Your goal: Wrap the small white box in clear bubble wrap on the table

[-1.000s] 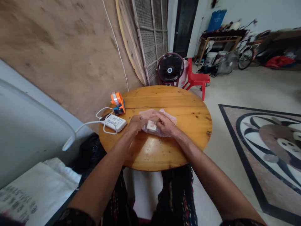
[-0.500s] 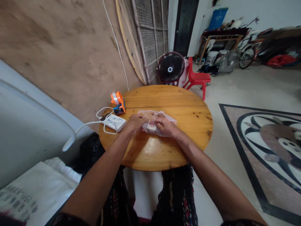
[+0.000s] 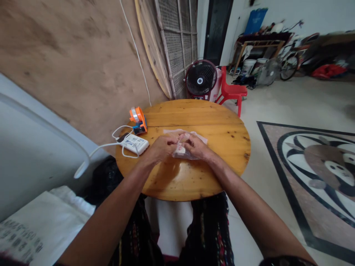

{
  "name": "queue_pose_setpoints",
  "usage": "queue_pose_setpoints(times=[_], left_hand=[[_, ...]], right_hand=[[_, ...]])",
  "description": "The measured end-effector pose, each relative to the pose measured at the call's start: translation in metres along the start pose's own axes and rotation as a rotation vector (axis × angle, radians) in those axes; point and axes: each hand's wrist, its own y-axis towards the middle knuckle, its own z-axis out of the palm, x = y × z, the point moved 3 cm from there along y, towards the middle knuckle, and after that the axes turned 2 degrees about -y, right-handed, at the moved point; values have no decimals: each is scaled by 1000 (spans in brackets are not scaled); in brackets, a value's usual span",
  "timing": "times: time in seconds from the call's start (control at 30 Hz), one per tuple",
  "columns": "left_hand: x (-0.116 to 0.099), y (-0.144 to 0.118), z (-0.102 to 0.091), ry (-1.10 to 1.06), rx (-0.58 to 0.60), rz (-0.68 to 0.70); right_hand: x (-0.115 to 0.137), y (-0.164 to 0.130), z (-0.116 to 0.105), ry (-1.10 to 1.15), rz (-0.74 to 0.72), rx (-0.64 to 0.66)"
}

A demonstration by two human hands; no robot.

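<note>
On the round wooden worktop [image 3: 216, 162], near its middle, both hands meet over a clear plastic bag [image 3: 181, 149]. Her or his left hand [image 3: 161, 147] pinches the bag's near edge with fingers curled in, and the right hand [image 3: 196, 146] grips the same bag from the other side, fingertips touching those of the left. Something small and pale sits inside the bag between the two hands; what it is I cannot tell. Part of the bag lies flat on the wood beyond the fingers. Left of the hands, near the wall, lies a white power strip [image 3: 135, 143] with a looped white cord [image 3: 119, 133], and just behind it an orange tape dispenser [image 3: 138, 119]. Past the worktop stand a black fan [image 3: 201, 79] and a red chair [image 3: 231, 92].
</note>
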Motion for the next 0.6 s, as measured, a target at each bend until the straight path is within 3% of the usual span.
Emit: queue_pose_setpoints(times=[0.13,0.33,0.5,0.6], left_hand=[[4,3,2,247,-72,98],[-11,-3,13,636,-111,210],[-13,-9,17,786,-98,217],[-10,-10,19,847,-70,197]], right_hand=[[-3,0,0,14,74,38],[-1,1,-3,49,158,59],[3,-2,-12,128,226,96],[7,-2,-23,77,205,38]])
